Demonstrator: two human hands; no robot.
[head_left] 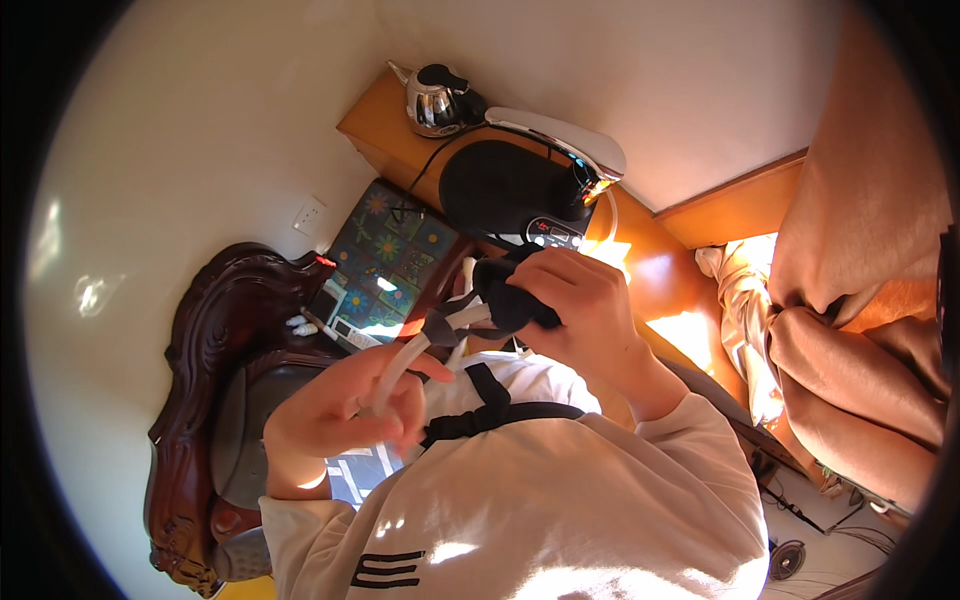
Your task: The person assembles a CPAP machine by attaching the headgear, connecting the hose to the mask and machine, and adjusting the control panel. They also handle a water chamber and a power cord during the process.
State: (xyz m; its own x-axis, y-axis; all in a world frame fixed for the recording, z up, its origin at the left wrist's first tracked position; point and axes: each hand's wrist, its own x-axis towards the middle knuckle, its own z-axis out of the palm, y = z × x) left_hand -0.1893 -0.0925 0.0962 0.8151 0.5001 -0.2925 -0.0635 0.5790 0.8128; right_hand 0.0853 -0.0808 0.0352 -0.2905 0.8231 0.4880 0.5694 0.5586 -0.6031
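Note:
In front of my chest, both hands are on one object, a pale curved band [403, 368] with a grey fitting [440, 326] and a bulky black part [508, 296]. I cannot make out what kind of thing it is. My right hand [585, 302] is closed round the black part, fingers bent over its top. The band's lower end runs into my left hand [355, 405], whose fingers curl about it and are a little blurred. A black strap [500, 412] lies across my light shirt just below the hands.
Beyond my hands, a wooden cabinet [375, 118] carries a shiny kettle [433, 108] and a black oval appliance [505, 190]. At left stand a flower-patterned tabletop [385, 250] and a carved dark wooden seat [200, 360]. Brown curtains [850, 370] hang at right; cables [860, 535] lie below.

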